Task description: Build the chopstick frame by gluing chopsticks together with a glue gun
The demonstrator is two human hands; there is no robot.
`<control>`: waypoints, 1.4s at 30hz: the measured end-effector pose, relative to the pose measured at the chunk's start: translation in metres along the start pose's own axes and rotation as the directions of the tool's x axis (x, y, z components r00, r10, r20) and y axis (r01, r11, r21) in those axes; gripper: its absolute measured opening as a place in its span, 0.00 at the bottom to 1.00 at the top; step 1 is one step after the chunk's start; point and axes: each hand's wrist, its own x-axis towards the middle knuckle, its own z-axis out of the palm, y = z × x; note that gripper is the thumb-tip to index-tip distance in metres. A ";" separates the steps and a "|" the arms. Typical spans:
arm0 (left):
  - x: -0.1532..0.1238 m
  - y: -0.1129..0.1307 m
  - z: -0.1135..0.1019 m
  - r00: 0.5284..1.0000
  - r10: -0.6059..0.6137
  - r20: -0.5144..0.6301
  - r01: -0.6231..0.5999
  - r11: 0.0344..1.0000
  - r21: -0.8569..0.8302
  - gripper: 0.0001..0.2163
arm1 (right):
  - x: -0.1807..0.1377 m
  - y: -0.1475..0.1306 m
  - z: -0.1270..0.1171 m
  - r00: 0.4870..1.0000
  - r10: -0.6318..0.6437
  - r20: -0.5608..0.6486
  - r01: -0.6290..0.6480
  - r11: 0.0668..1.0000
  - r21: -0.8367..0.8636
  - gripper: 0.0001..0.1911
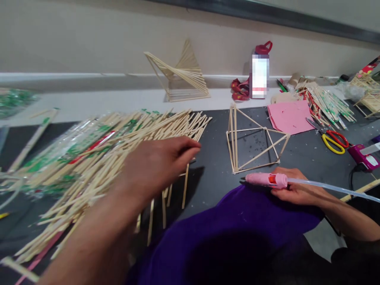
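Note:
My left hand [162,158] is over a heap of bare wooden chopsticks [97,174], slightly blurred. Its thumb and fingers are drawn together, and anything between them is hidden. With my right hand [292,186] I hold a pink hot glue gun [264,179], its dark nozzle pointing left and a clear glue stick [335,189] coming out of its back. Just beyond the nozzle, an open frame of glued sticks [255,158] stands on the dark table. Several loose sticks [185,186] lie below my left hand.
Wrapped chopsticks [80,138] lie at the left. A finished twisted stick model [181,79] stands against the wall, with a red-lidded bottle [263,49] to its right. Pink paper [289,116], scissors [332,138] and a purple device [363,157] with a black cord are on the right.

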 end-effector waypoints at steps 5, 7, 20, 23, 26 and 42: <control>0.010 -0.038 -0.027 0.931 -0.357 -0.074 0.365 0.907 0.212 0.23 | 0.000 0.002 -0.001 1.000 0.006 -0.011 -0.005 1.000 0.017 0.06; 0.020 -0.047 -0.025 0.922 -0.385 -0.041 0.382 0.887 0.261 0.25 | 0.001 0.002 0.000 1.000 0.011 -0.013 -0.011 1.000 0.021 0.06; 0.010 -0.036 0.007 0.982 -0.120 0.144 0.076 0.957 0.279 0.25 | 0.000 0.007 0.002 0.997 0.077 -0.015 -0.077 0.997 -0.008 0.06; -0.001 -0.036 0.020 0.987 -0.045 0.152 -0.008 0.943 0.332 0.24 | 0.000 0.007 0.002 0.999 0.049 -0.019 -0.049 0.999 -0.002 0.06; -0.011 -0.037 0.031 0.991 0.060 0.116 -0.098 0.930 0.355 0.23 | 0.000 0.006 0.002 0.999 0.027 -0.021 -0.027 1.000 0.008 0.06; -0.048 -0.030 0.070 0.963 0.221 -0.153 -0.154 0.920 0.360 0.20 | 0.001 0.003 0.005 0.998 0.054 -0.030 -0.053 0.998 0.018 0.07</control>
